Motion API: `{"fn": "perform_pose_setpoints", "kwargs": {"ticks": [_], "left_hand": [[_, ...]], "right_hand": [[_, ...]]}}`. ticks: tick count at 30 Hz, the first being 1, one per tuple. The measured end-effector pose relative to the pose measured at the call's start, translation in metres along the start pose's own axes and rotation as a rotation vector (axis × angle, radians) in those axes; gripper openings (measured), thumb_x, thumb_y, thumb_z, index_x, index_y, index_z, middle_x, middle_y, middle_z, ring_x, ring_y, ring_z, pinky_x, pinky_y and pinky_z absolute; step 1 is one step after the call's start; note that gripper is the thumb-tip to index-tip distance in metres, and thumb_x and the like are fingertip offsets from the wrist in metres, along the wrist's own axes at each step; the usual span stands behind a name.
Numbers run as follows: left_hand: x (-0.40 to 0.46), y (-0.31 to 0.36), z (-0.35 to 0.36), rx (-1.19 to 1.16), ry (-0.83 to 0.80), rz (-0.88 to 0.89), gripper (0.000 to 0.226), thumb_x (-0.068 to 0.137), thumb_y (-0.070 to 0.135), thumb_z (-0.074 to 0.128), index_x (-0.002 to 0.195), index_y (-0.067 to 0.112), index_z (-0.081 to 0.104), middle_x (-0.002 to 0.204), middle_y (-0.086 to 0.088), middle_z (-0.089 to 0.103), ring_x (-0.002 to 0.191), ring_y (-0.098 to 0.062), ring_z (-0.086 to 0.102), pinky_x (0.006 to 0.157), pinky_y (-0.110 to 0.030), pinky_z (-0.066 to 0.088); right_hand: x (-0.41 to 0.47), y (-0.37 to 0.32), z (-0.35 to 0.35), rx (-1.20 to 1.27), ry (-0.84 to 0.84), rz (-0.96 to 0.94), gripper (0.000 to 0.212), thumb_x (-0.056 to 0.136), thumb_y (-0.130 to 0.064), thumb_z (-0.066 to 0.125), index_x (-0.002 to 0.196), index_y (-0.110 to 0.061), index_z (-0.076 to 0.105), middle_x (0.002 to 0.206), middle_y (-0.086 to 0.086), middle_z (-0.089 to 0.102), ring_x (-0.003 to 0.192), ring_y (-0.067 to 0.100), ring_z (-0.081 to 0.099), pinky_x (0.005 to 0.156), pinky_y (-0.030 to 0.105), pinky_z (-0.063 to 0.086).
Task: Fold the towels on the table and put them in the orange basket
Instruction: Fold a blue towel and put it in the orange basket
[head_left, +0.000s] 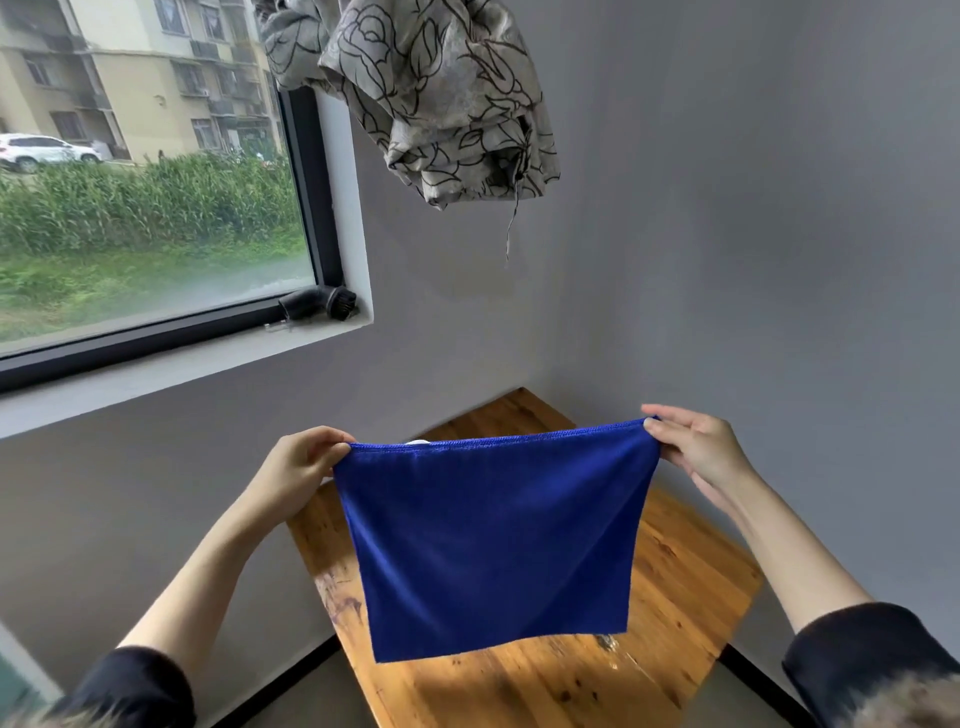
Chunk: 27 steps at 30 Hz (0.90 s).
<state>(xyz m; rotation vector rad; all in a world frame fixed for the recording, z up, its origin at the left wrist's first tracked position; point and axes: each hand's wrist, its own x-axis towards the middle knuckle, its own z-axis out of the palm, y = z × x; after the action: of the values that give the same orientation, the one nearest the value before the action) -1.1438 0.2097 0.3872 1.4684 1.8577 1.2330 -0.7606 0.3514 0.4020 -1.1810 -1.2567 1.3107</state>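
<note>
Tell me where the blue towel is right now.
In the head view, the blue towel hangs mid-frame above the wooden table, held by its top corners between left hand and right hand.

Two bare forearms, sleeves pushed up toward elbows. Left sleeve (135, 686) at 7 o'clock: dark, near-black fabric, soft rounded cuff bunched in folds. Right sleeve (862, 660) at 5 o'clock: same dark fabric, thick rolled edge. Blurred pale-brown fuzzy patches at lower corners, beside each sleeve; what they are cannot be told. Left hand (301, 467), right hand (696, 447): bare, no rings, no watch, short nails.
</note>
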Motion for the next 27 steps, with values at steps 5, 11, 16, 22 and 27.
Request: {"fn": "perform_pose_setpoints", "kwargs": {"ticks": [5, 11, 16, 22, 27], "left_hand": [[0.031, -0.006, 0.021, 0.073, 0.071, 0.018, 0.017, 0.092, 0.002, 0.051, 0.089, 0.010, 0.066, 0.087, -0.009, 0.067, 0.083, -0.027, 0.062, 0.077, -0.028, 0.053], [0.053, 0.015, 0.031, -0.076, 0.209, 0.127, 0.019, 0.092, -0.001, 0.049, 0.096, 0.008, 0.064, 0.092, -0.010, 0.064, 0.085, -0.026, 0.060, 0.081, -0.040, 0.051], [0.030, 0.005, 0.042, -0.104, 0.189, 0.133, 0.022, 0.093, -0.001, 0.046, 0.098, 0.010, 0.064, 0.092, -0.003, 0.064, 0.082, -0.005, 0.058, 0.079, -0.022, 0.046], [-0.036, -0.058, 0.075, -0.113, -0.024, -0.089, 0.029, 0.094, 0.000, 0.045, 0.088, 0.018, 0.066, 0.087, 0.004, 0.066, 0.075, 0.008, 0.056, 0.072, -0.007, 0.043], [-0.095, -0.116, 0.106, -0.097, -0.289, -0.398, 0.025, 0.095, 0.001, 0.046, 0.089, 0.013, 0.067, 0.092, -0.009, 0.066, 0.084, -0.018, 0.057, 0.082, -0.036, 0.048]], "right_hand": [[0.026, 0.013, 0.008, 0.023, 0.121, 0.044, 0.019, 0.088, 0.002, 0.056, 0.105, 0.002, 0.064, 0.086, 0.011, 0.063, 0.074, 0.017, 0.059, 0.061, 0.017, 0.054], [0.031, 0.000, 0.006, 0.134, 0.098, -0.045, 0.018, 0.092, 0.001, 0.048, 0.084, -0.010, 0.061, 0.092, 0.010, 0.066, 0.082, 0.018, 0.062, 0.078, 0.026, 0.053], [0.012, 0.008, -0.006, 0.125, 0.095, -0.059, 0.015, 0.093, -0.001, 0.048, 0.088, -0.010, 0.058, 0.089, 0.009, 0.064, 0.082, 0.017, 0.063, 0.079, 0.027, 0.055], [-0.030, 0.082, -0.029, 0.014, 0.040, 0.070, 0.015, 0.093, -0.002, 0.049, 0.090, -0.012, 0.060, 0.085, 0.008, 0.063, 0.079, 0.016, 0.061, 0.076, 0.028, 0.052], [-0.074, 0.163, -0.051, -0.087, 0.011, 0.344, 0.015, 0.092, -0.001, 0.050, 0.088, -0.010, 0.061, 0.083, 0.009, 0.065, 0.071, 0.013, 0.061, 0.064, 0.021, 0.051]]}}
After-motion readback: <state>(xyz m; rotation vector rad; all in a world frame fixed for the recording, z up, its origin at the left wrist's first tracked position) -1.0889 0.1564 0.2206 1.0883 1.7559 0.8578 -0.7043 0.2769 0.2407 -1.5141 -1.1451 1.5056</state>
